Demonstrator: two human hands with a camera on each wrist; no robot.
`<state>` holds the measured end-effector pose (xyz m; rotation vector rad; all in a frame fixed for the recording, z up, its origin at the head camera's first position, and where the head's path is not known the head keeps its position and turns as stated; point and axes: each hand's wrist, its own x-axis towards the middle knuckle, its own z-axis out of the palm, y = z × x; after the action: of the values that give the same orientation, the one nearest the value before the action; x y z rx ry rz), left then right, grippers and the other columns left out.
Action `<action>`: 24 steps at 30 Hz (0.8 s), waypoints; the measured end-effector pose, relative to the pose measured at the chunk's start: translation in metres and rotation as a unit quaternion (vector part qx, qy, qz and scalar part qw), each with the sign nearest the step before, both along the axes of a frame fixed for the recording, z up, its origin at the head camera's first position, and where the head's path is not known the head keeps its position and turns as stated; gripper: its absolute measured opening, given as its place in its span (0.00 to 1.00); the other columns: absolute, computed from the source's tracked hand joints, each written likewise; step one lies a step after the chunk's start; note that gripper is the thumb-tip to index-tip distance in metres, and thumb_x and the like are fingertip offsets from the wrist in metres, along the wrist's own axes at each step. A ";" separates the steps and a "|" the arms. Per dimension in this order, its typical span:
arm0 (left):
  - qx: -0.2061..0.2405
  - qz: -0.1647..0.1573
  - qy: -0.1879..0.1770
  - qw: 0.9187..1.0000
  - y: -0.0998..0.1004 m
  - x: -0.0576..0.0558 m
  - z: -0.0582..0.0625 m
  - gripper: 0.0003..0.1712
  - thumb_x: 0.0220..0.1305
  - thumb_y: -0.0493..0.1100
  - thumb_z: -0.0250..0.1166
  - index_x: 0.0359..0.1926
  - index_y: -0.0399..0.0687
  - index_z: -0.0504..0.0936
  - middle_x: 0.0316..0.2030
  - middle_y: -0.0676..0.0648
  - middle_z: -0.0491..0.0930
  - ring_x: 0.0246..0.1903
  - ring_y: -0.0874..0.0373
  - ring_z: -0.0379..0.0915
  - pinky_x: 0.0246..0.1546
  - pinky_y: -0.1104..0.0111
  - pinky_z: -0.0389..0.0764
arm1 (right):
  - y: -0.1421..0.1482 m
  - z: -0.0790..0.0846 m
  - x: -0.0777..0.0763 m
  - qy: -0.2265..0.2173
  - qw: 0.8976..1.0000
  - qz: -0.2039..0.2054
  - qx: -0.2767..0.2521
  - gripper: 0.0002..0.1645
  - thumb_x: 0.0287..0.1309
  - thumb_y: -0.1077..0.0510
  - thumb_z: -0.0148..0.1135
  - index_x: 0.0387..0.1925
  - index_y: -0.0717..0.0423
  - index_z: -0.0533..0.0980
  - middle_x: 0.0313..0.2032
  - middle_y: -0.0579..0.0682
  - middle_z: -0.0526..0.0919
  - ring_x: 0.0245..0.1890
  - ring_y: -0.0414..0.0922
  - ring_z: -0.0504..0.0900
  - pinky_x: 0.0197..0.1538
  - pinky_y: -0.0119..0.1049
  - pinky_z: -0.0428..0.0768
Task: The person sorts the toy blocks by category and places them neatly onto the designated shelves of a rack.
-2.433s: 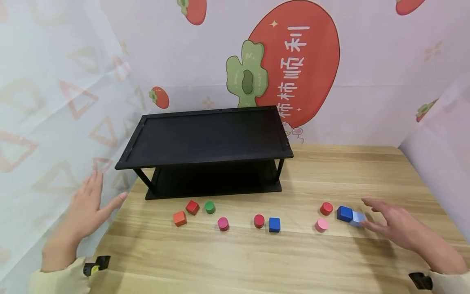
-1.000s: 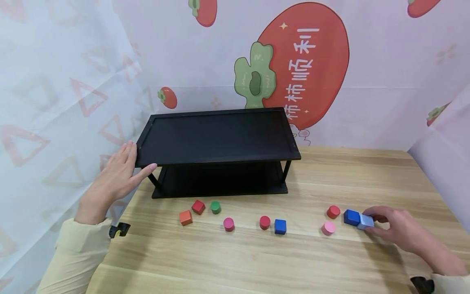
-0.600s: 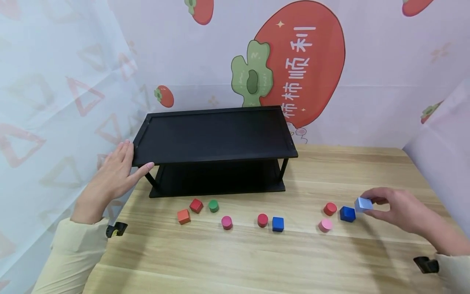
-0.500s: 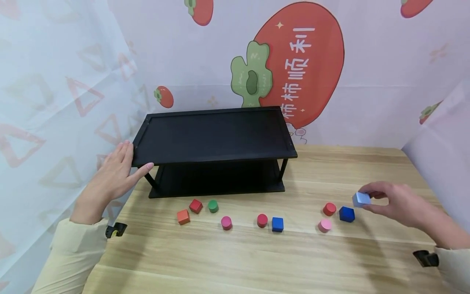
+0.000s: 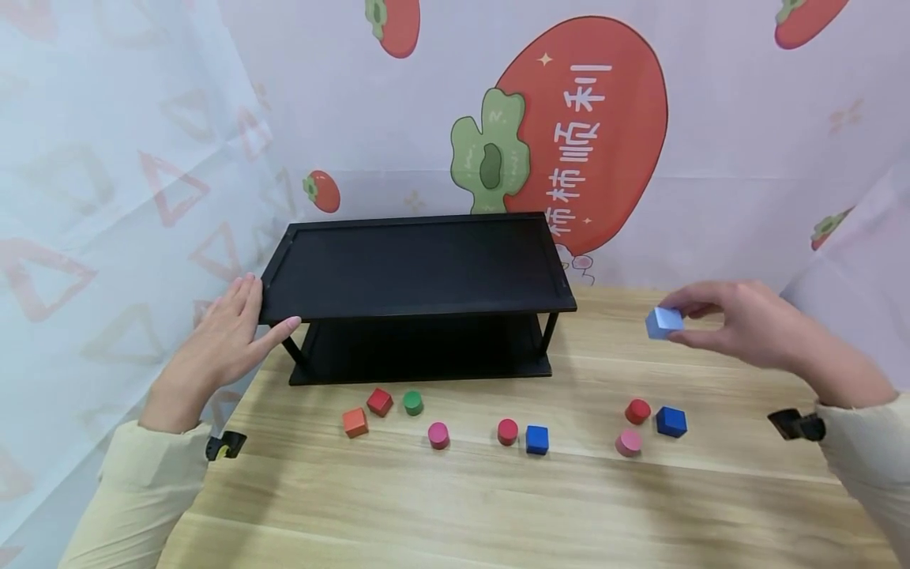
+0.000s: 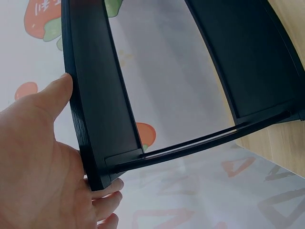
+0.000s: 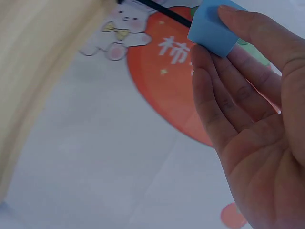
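Note:
My left hand rests against the front left corner of a black two-tier shelf, fingers straight along its side and thumb on the front edge. In the left wrist view, the thumb touches the board's edge and the fingertips show beyond the corner. My right hand pinches a light blue cube between thumb and fingers, raised above the table right of the shelf. The right wrist view shows the light blue cube at the fingertips. Below are a dark blue cube, a red cylinder and a pink cylinder.
In front of the shelf lie an orange cube, a red cube, a green cylinder, a magenta cylinder, another red cylinder and a blue cube. Printed cloth hangs behind the wooden table.
My left hand has come to the shelf's corner and stayed there. My right hand has taken the light blue cube from beside the dark blue one, lifting it up and to the left.

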<state>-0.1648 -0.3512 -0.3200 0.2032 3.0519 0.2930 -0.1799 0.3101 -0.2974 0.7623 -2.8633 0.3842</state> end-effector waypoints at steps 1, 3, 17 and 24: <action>0.000 0.000 -0.001 1.000 0.000 0.000 0.000 0.60 0.79 0.72 0.44 0.82 0.26 0.34 0.82 0.25 0.31 0.83 0.29 0.26 0.83 0.35 0.35 | -0.005 0.007 -0.004 -0.013 1.000 0.001 -0.001 0.23 0.49 0.53 0.86 0.49 0.47 0.88 0.42 0.41 0.92 0.39 0.31 0.87 0.43 0.27 0.86; 0.000 0.001 -0.002 1.000 0.001 0.000 0.000 0.60 0.79 0.73 0.44 0.82 0.26 0.33 0.82 0.25 0.31 0.83 0.29 0.26 0.83 0.35 0.35 | -0.016 0.019 -0.010 -0.034 0.999 0.003 -0.002 0.24 0.51 0.53 0.84 0.51 0.49 0.87 0.44 0.44 0.92 0.42 0.38 0.90 0.46 0.33 0.88; 0.002 0.008 -0.012 1.000 0.001 0.002 -0.001 0.61 0.79 0.74 0.43 0.82 0.28 0.32 0.83 0.27 0.29 0.84 0.31 0.24 0.82 0.34 0.36 | -0.098 0.060 -0.047 -0.077 0.995 0.060 -0.020 0.24 0.57 0.55 0.81 0.55 0.53 0.86 0.48 0.51 0.91 0.47 0.50 0.91 0.55 0.54 0.90; 0.002 0.007 -0.009 1.000 0.000 0.001 0.001 0.61 0.79 0.73 0.43 0.82 0.27 0.32 0.83 0.26 0.29 0.84 0.30 0.25 0.82 0.34 0.36 | -0.119 0.054 -0.064 -0.095 0.991 0.080 -0.042 0.25 0.57 0.55 0.81 0.56 0.55 0.86 0.49 0.55 0.90 0.46 0.51 0.90 0.54 0.54 0.90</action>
<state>-0.1641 -0.3512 -0.3194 0.1797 3.0361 0.3001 -0.2436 0.1907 -0.2438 0.9924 -2.9448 0.6249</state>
